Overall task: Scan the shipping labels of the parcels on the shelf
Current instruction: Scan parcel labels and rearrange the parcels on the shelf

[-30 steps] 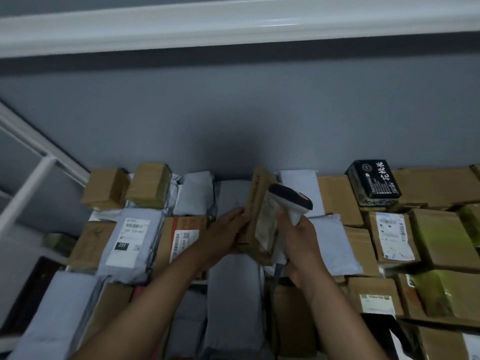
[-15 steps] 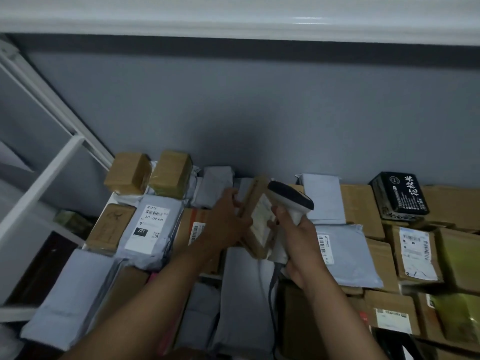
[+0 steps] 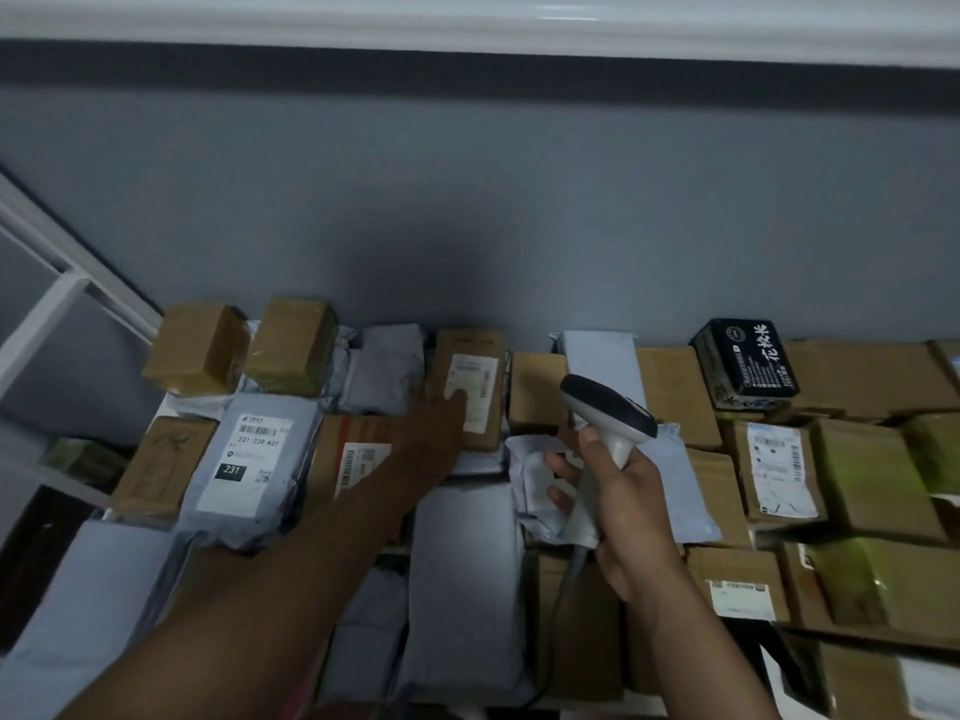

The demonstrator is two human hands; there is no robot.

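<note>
Box [image 3: 470,387] laid back flat, left hand [image 3: 441,423] resting open on it; right hand [image 3: 623,491] grips one scanner [image 3: 605,413].

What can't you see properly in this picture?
- Label on brown box, head view: print too blurred, left hand covers its lower corner.
- Scanner cable: hidden behind right hand.
- Parcels at the right edge: cut off.
</note>
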